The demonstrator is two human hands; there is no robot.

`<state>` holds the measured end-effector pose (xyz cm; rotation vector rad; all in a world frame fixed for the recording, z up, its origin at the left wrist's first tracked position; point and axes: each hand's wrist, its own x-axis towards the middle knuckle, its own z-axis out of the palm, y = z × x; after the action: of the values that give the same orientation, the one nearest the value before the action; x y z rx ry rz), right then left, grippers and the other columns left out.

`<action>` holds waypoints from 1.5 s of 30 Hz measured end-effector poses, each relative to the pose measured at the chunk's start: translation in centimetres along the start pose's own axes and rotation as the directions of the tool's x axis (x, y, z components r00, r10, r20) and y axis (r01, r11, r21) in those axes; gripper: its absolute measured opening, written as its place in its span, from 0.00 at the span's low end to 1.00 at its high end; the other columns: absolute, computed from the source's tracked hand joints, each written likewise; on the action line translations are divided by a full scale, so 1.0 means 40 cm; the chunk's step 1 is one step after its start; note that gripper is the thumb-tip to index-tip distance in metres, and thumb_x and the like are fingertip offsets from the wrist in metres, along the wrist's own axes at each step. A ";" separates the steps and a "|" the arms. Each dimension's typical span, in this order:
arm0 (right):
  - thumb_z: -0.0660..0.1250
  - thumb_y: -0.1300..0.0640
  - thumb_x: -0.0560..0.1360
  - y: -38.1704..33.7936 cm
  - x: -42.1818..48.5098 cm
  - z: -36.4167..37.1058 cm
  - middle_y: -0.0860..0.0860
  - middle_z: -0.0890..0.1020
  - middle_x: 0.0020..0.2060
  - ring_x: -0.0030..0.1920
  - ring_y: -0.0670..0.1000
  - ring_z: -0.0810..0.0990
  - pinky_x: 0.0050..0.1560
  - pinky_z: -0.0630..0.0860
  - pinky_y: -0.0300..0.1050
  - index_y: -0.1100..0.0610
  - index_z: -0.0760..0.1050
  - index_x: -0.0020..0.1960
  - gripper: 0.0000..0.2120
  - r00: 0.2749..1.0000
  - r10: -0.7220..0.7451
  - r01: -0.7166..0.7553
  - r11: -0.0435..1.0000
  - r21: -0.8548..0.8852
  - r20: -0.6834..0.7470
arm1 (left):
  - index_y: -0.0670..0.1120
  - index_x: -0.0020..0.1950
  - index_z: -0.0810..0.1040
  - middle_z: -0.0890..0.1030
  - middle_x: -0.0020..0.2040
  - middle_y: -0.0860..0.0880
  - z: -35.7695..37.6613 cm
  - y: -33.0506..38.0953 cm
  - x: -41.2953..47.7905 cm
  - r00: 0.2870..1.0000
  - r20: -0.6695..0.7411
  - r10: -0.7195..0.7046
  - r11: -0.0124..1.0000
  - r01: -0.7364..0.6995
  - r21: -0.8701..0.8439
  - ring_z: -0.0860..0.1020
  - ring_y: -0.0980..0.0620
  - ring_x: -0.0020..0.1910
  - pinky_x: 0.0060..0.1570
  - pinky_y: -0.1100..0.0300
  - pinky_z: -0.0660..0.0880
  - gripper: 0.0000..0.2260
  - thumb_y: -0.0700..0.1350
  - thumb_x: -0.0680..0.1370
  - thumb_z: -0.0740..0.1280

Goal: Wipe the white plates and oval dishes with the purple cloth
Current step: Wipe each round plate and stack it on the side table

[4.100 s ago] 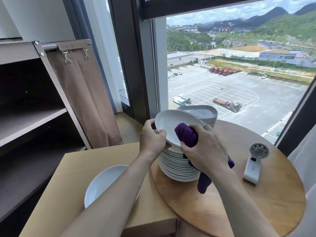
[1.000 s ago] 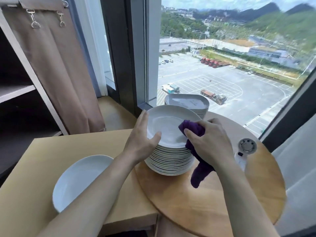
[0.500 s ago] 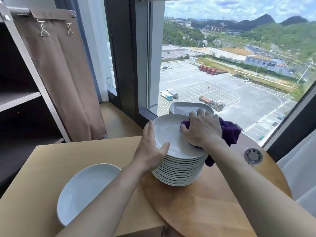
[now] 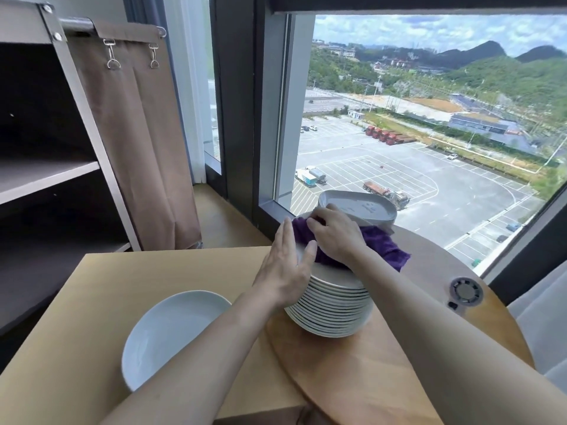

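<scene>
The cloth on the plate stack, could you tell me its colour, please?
The cloth is dark purple, clearest in the head view.

Behind the right hand (image 4: pixel 334 237) is a big window (image 4: pixel 429 133) with a dark frame (image 4: pixel 242 102), and bright daylight comes in from a car park (image 4: pixel 399 167), green hills (image 4: pixel 506 78) and a cloudy sky (image 4: pixel 429 32). To the left of the left hand (image 4: pixel 285 268) stands a dark shelf (image 4: pixel 46 176), with a brown curtain (image 4: pixel 138 133) hanging on clips beside it. Under the hands, a square wooden table (image 4: pixel 122 286) sits right against a round wooden table (image 4: pixel 368 363), and a thin white curtain (image 4: pixel 546 317) hangs far to the right.
</scene>
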<state>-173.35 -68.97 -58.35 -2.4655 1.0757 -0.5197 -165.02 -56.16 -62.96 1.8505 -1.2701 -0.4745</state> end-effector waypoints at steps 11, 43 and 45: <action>0.58 0.46 0.83 -0.026 -0.123 -0.073 0.50 0.81 0.42 0.45 0.52 0.78 0.50 0.76 0.55 0.54 0.79 0.43 0.18 0.970 -0.095 0.101 0.995 -0.013 0.222 | 0.49 0.85 0.41 0.45 0.85 0.52 0.006 0.004 -0.004 0.998 -0.026 -0.052 0.997 0.051 -0.052 0.47 0.57 0.82 0.74 0.62 0.47 0.34 0.60 0.80 0.45; 0.51 0.43 0.81 0.071 0.032 -0.003 0.51 0.76 0.54 0.57 0.57 0.75 0.61 0.65 0.57 0.52 0.70 0.55 0.15 0.997 -0.026 0.001 0.942 -0.335 -0.072 | 0.50 0.84 0.52 0.62 0.74 0.63 0.029 -0.025 -0.006 0.994 -0.112 0.005 0.974 -0.030 -0.223 0.59 0.75 0.67 0.63 0.82 0.53 0.24 0.50 0.87 0.52; 0.52 0.42 0.81 0.050 0.019 0.002 0.49 0.74 0.50 0.56 0.56 0.75 0.60 0.65 0.57 0.50 0.69 0.51 0.13 0.999 -0.029 0.023 0.968 -0.248 -0.018 | 0.58 0.80 0.55 0.61 0.65 0.74 0.025 -0.020 -0.011 0.991 -0.131 0.030 0.972 -0.059 -0.226 0.60 0.85 0.59 0.54 0.87 0.53 0.21 0.54 0.87 0.53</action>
<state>-174.02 -70.78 -59.27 -2.6986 1.1821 -0.4441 -165.41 -56.08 -64.25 1.6282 -1.1201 -0.4526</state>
